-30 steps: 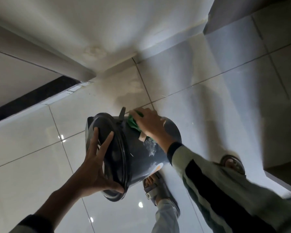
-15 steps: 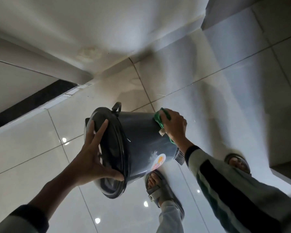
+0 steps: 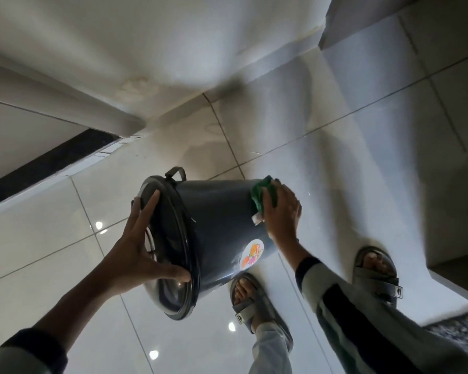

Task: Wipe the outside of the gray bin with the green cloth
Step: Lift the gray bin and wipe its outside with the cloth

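The gray bin [image 3: 216, 222] is held on its side above the tiled floor, lid end toward me on the left, base to the right. A round orange sticker [image 3: 251, 254] shows on its lower wall. My left hand [image 3: 138, 252] is spread over the lidded end, thumb hooked on the rim. My right hand [image 3: 281, 214] presses the green cloth [image 3: 260, 193] against the wall of the bin close to its base. A white tag hangs from the cloth.
My two feet in gray sandals [image 3: 254, 300] [image 3: 376, 271] stand on glossy white floor tiles [image 3: 52, 238] just below the bin. A white wall [image 3: 146, 36] and a dark strip [image 3: 46, 163] lie beyond it, and a dark mat [image 3: 459, 330] is at lower right.
My right hand has slid the cloth along the bin's wall from near the lid toward the base. The bin has turned a little, bringing the sticker into fuller view.
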